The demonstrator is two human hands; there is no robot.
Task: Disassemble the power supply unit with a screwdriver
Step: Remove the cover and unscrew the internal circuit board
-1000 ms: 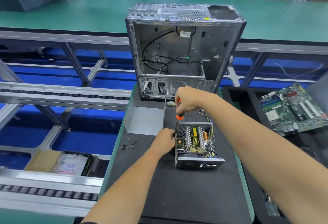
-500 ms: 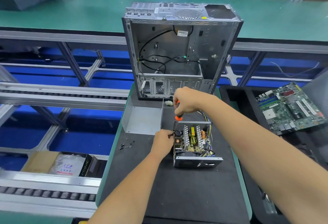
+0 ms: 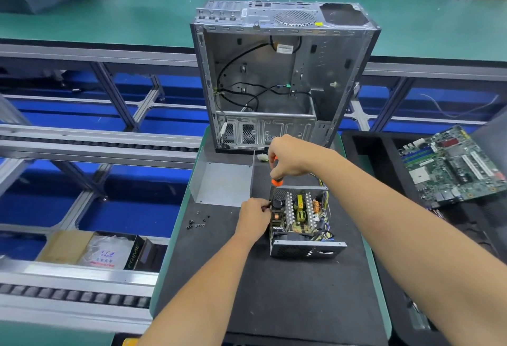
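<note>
The opened PSU sits on the black mat, just below the centre of the view, its cover off and the circuit board with heatsinks and coils exposed. The right hand hovers at the unit's 12 o'clock, fingers curled tight around the orange-and-black screwdriver, which points straight down toward the unit's far-left corner; the tip is hidden. The left hand presses against the unit's left wall at 9 o'clock, fingertips pinched together at the top edge near a black capacitor; whether they hold anything cannot be told. At 10 o'clock from the unit lies the bent grey metal cover, and at 9 o'clock, farther left, a small cluster of black screws lies on the mat. An empty PC case stands upright at 12 o'clock, cables loose inside. At 3 o'clock a green motherboard lies in a black tray.
</note>
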